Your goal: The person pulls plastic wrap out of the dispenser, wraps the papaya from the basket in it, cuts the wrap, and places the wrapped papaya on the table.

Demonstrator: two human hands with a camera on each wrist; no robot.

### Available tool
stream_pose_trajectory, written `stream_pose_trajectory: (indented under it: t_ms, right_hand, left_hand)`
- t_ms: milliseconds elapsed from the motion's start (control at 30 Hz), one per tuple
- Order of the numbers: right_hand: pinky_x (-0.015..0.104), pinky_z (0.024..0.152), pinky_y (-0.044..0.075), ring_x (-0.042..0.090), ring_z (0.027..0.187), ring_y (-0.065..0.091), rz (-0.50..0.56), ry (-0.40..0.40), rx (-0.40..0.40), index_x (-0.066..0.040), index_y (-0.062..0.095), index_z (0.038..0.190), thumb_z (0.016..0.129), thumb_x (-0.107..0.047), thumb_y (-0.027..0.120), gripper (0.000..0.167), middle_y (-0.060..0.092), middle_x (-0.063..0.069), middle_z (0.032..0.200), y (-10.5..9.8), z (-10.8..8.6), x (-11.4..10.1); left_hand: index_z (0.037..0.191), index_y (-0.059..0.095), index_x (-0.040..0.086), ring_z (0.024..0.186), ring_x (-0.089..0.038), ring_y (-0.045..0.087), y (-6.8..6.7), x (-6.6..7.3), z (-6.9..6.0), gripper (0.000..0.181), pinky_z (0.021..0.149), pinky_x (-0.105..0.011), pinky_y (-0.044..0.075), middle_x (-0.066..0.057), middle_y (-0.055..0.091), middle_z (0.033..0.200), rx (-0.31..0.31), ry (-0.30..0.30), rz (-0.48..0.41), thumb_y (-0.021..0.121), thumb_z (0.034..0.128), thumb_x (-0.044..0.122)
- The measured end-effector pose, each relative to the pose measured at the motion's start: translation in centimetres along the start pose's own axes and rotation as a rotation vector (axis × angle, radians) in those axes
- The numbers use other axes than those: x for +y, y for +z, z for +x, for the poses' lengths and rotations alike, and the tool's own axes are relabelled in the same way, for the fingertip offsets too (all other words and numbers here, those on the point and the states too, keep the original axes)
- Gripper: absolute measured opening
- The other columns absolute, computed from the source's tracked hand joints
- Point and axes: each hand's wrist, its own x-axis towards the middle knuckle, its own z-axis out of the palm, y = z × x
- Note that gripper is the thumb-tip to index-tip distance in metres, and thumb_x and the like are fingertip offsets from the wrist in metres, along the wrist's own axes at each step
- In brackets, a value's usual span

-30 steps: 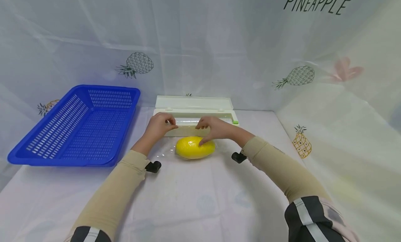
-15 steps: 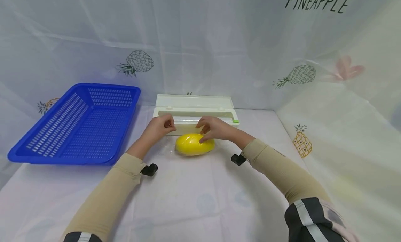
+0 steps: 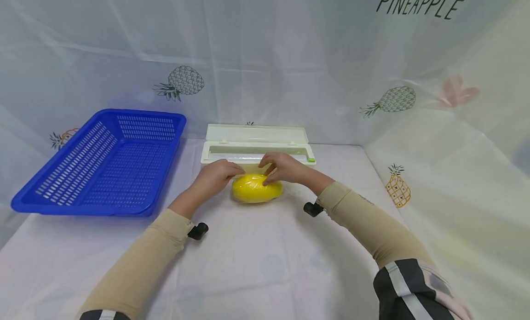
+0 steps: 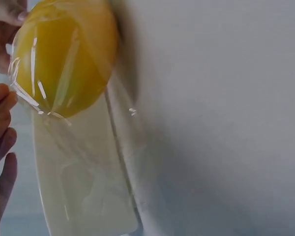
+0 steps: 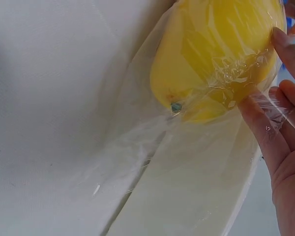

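A yellow oblong fruit, like a melon, lies on the white cloth under clear plastic wrap; a small dark green tip shows at one end in the right wrist view. At its upper left side, my left hand pinches the edge of the wrap with its fingertips. My right hand is over the fruit's right end, its thumb against the fruit and its fingers bent, with crumpled wrap between thumb and fingers. Right behind the fruit stands a cream plastic-wrap dispenser, lid up, a roll inside.
At the left stands a blue perforated basket with nothing in it. A pineapple-print cloth hangs behind and along the right side. Some loose wrap trails off the fruit's end over the cloth and the dispenser's front.
My left hand first drew back slightly from the dispenser's front, then moved right and nearer to the fruit's left end. The right hand and the fruit stay almost in place.
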Motion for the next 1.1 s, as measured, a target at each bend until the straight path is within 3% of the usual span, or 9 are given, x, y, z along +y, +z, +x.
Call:
stream_pose_trajectory:
  t_ms: [100, 200, 300, 433, 600, 733, 1000, 1100]
  right_hand:
    - [0.024, 0.082, 0.054, 0.018, 0.101, 0.066, 0.002, 0.004, 0.003, -0.004, 0.064, 0.118, 0.076, -0.014, 0.085, 0.048, 0.057, 0.005, 0.119, 0.1, 0.1, 0.1]
    - [0.025, 0.082, 0.054, 0.018, 0.101, 0.066, 0.006, 0.007, 0.004, -0.004, 0.064, 0.118, 0.075, -0.014, 0.085, 0.048, 0.058, 0.005, 0.119, 0.1, 0.1, 0.2]
    - [0.024, 0.082, 0.054, 0.018, 0.101, 0.066, 0.002, 0.003, 0.003, -0.004, 0.064, 0.118, 0.076, -0.014, 0.085, 0.048, 0.058, 0.005, 0.119, 0.2, 0.1, 0.2]
    - [0.024, 0.082, 0.054, 0.018, 0.101, 0.066, 0.001, 0.002, 0.003, -0.004, 0.064, 0.118, 0.076, -0.013, 0.084, 0.047, 0.057, 0.005, 0.12, 0.2, 0.1, 0.2]
    - [0.023, 0.082, 0.054, 0.017, 0.101, 0.066, 0.0, 0.002, 0.024, -0.004, 0.063, 0.119, 0.078, -0.013, 0.083, 0.047, 0.057, 0.004, 0.119, 0.4, 0.0, 0.2]
    - [0.025, 0.083, 0.054, 0.019, 0.104, 0.065, 0.02, -0.007, 0.062, -0.004, 0.062, 0.12, 0.079, -0.012, 0.082, 0.047, 0.057, 0.004, 0.12, 0.9, -0.3, 0.3]
    - [0.035, 0.103, 0.042, 0.02, 0.12, 0.052, -0.157, -0.051, 0.172, -0.007, 0.064, 0.125, 0.083, -0.031, 0.079, 0.051, 0.057, 0.002, 0.129, 1.9, -1.6, 0.7]
    - [0.036, 0.107, 0.038, 0.021, 0.124, 0.048, -0.148, -0.085, 0.173, -0.005, 0.062, 0.128, 0.079, -0.035, 0.082, 0.061, 0.055, 0.002, 0.132, 2.4, -1.9, 0.9]
  left_hand:
    - [0.114, 0.074, 0.011, 0.099, -0.025, 0.06, 0.3, 0.4, -0.4, 0.023, 0.086, -0.04, 0.05, -0.001, 0.069, 0.116, 0.035, 0.013, 0.043, 0.064, 0.0935, 0.005]
    - [0.116, 0.072, 0.008, 0.105, -0.026, 0.058, 0.7, 0.9, -0.8, 0.025, 0.092, -0.043, 0.047, -0.005, 0.068, 0.117, 0.051, 0.008, 0.015, 0.068, 0.0926, 0.015]
    - [0.119, 0.069, 0.003, 0.114, -0.029, 0.057, 1.1, 1.5, -1.2, 0.04, 0.102, -0.045, 0.042, -0.01, 0.066, 0.121, 0.037, -0.016, -0.027, 0.075, 0.0877, 0.027]
    - [0.124, 0.065, 0.002, 0.118, -0.03, 0.057, 1.9, 2.2, -1.7, 0.061, 0.103, -0.042, 0.042, -0.013, 0.063, 0.126, 0.038, -0.066, -0.069, 0.083, 0.0771, 0.036]
    - [0.124, 0.062, 0.0, 0.117, -0.029, 0.057, 3.1, 2.6, -2.0, 0.069, 0.102, -0.04, 0.044, -0.012, 0.059, 0.128, 0.095, -0.06, -0.107, 0.09, 0.0684, 0.029]
    - [0.125, 0.058, -0.002, 0.118, -0.032, 0.054, 3.6, 2.7, -2.1, 0.075, 0.104, -0.041, 0.042, -0.014, 0.055, 0.129, 0.108, -0.051, -0.08, 0.093, 0.0645, 0.025]
    - [0.128, 0.054, -0.003, 0.123, -0.032, 0.05, 3.8, 3.2, -1.7, 0.067, 0.107, -0.043, 0.038, -0.016, 0.052, 0.132, 0.084, -0.102, -0.045, 0.087, 0.0713, 0.007]
    - [0.127, 0.055, -0.003, 0.121, -0.031, 0.052, 3.6, 3.2, -1.7, 0.065, 0.106, -0.041, 0.039, -0.015, 0.054, 0.131, 0.088, -0.108, -0.053, 0.087, 0.0718, 0.009]
